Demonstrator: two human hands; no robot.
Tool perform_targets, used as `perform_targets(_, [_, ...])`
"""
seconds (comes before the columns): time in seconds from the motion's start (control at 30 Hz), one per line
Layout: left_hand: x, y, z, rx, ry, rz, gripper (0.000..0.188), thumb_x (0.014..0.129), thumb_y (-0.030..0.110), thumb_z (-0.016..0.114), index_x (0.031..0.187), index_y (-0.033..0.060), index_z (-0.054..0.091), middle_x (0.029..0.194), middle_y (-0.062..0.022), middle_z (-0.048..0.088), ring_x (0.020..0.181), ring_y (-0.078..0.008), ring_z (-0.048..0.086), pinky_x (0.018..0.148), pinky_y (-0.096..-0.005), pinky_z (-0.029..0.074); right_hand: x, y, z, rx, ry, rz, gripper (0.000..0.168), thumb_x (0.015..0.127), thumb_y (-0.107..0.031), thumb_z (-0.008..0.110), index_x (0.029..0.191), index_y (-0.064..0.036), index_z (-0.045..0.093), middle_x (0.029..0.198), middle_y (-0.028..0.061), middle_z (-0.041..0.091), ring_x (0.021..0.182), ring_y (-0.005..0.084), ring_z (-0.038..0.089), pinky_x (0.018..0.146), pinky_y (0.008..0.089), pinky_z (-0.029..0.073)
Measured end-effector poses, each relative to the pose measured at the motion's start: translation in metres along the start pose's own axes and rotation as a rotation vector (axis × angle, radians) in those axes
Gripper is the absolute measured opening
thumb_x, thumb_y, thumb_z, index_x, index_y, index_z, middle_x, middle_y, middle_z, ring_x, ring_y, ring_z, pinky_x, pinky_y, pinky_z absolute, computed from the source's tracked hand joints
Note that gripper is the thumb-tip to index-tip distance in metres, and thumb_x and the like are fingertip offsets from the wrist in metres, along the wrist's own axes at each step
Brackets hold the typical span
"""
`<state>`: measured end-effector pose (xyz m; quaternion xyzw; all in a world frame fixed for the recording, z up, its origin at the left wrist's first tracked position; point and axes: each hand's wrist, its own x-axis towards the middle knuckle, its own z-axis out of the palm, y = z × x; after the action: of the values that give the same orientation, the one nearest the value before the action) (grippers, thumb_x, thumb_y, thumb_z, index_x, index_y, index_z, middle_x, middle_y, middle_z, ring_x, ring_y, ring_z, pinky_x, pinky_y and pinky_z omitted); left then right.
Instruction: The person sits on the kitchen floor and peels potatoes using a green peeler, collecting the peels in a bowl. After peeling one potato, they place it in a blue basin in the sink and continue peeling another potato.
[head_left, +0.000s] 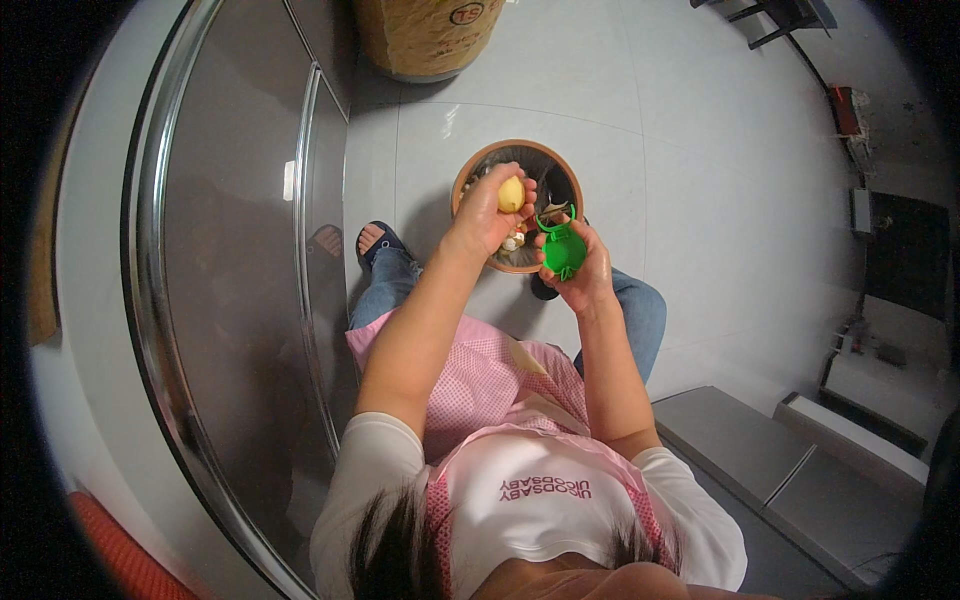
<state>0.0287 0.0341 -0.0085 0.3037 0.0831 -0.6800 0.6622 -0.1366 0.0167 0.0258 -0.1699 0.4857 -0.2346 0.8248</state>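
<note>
My left hand (484, 212) holds a peeled, pale yellow potato or similar round vegetable (511, 195). In my right hand (591, 266) is a green plastic peeler (564, 251), its U-shaped blade end pointing away from me. The two hands are close together, with the peeler apart from the vegetable. Under both of them stands a round bin with a brown rim (516, 142), fitted with a dark liner. Scraps, among them white pieces (513, 241), lie inside it; my hands hide part of the contents.
Glossy grey cabinet doors (240, 225) with metal trim run along my left. Beyond the bin, a large brown paper-covered container (431, 37) bearing writing stands on the pale tiled floor (525, 60). A low grey furniture piece (735, 427) is at lower right. My feet flank the bin.
</note>
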Motion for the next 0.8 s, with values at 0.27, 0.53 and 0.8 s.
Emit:
perform_targets(0.27, [-0.001, -0.003, 0.003, 0.104, -0.047, -0.126, 0.022, 0.085, 0.025, 0.059, 0.089, 0.0038, 0.055, 0.087, -0.0152, 0.062, 0.079, -0.0240, 0.061, 0.069, -0.0329, 0.052, -0.004, -0.003, 0.002, -0.050, -0.031, -0.002, 0.023, 0.089, -0.031, 0.043, 0.103, -0.015, 0.052, 0.080, 0.0075, 0.062, 0.062, 0.0187, 0.057, 0.048, 0.0280, 0.040])
perform_targets(0.53, [-0.005, -0.002, 0.008, 0.153, -0.092, -0.182, 0.027, 0.085, 0.028, 0.059, 0.090, 0.0019, 0.055, 0.086, -0.0167, 0.061, 0.079, -0.0272, 0.063, 0.072, -0.0347, 0.054, -0.005, -0.004, 0.000, -0.225, -0.036, -0.066, 0.030, 0.088, -0.033, 0.044, 0.104, -0.010, 0.054, 0.081, 0.0059, 0.061, 0.064, 0.0155, 0.056, 0.051, 0.0257, 0.040])
perform_targets(0.8, [0.005, 0.002, -0.001, 0.078, 0.006, -0.055, 0.020, 0.083, 0.023, 0.060, 0.088, 0.0052, 0.053, 0.082, -0.0122, 0.060, 0.081, -0.0250, 0.062, 0.077, -0.0380, 0.053, -0.010, -0.012, -0.001, -0.370, 0.057, -0.136, 0.032, 0.086, -0.034, 0.049, 0.101, -0.008, 0.056, 0.084, 0.0082, 0.061, 0.064, 0.0145, 0.054, 0.053, 0.0260, 0.040])
